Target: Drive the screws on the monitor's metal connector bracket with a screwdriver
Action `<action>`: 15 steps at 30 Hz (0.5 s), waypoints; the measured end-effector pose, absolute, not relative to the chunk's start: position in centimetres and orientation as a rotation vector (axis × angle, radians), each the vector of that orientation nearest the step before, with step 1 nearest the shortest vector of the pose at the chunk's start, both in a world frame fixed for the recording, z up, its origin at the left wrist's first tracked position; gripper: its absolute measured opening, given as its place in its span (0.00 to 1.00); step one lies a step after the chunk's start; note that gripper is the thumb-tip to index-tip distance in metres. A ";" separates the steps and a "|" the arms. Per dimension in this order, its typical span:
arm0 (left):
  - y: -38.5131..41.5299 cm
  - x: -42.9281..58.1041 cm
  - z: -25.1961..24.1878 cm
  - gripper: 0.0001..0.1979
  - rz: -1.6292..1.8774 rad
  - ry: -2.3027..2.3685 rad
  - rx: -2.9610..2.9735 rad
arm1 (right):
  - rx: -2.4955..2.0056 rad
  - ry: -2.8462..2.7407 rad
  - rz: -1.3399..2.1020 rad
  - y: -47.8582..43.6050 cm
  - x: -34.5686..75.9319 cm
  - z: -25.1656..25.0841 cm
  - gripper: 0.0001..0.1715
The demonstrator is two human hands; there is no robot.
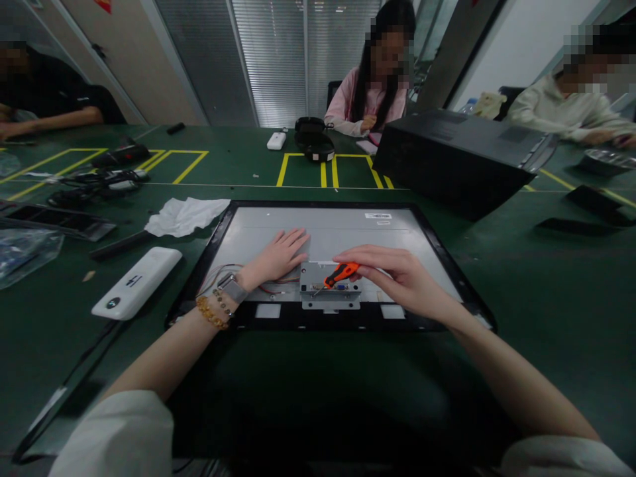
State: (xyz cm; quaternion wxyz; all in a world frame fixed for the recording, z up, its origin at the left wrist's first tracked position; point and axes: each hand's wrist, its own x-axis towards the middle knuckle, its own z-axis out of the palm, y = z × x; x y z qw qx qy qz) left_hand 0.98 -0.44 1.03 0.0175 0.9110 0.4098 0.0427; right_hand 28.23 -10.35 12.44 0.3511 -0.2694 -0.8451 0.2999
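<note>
A flat display panel [338,228] with a black frame lies back side up on the table before me. My left hand [283,255] rests flat on its grey metal back, fingers stretched out. My right hand [392,271] grips an orange and black screwdriver [340,273], which slants down to the left. Its tip is at a metal bracket [328,305] with a blue video port [342,287], near the panel's front edge. Whether the tip sits in a screw is too small to tell. Thin wires [278,285] run across the panel beside my left wrist.
On the left lie a white power bank [136,281], a crumpled tissue [183,215], a plastic bag [27,255] and black cables [94,185]. A large black casing [457,159] stands at the back right. A black case [315,140] lies beyond the panel. Several people sit around the table.
</note>
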 end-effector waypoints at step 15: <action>-0.5 1.2 1.3 0.27 0.103 1.306 2.804 | -0.752 -2.177 0.621 -10.1 28.4 12.2 0.17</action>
